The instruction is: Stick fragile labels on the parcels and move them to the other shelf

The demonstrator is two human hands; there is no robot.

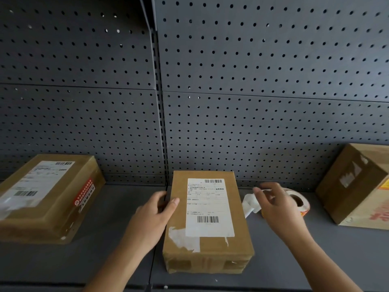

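Head view: the left hand (154, 216) lies flat against the middle parcel's (207, 222) left side, thumb on top — likely steadying it for labelling. Just right of the parcel, the right hand (277, 204) hovers with fingers loosely curled over the label roll (300, 202), reaching for its loose white strip (249, 204) — not yet pinching. A labelled parcel (48, 197) sits left of the left hand.

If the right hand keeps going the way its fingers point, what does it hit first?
Probably the loose white strip trailing from the label roll, which the right hand hovers over; beyond that, the middle parcel. Depth is unclear.
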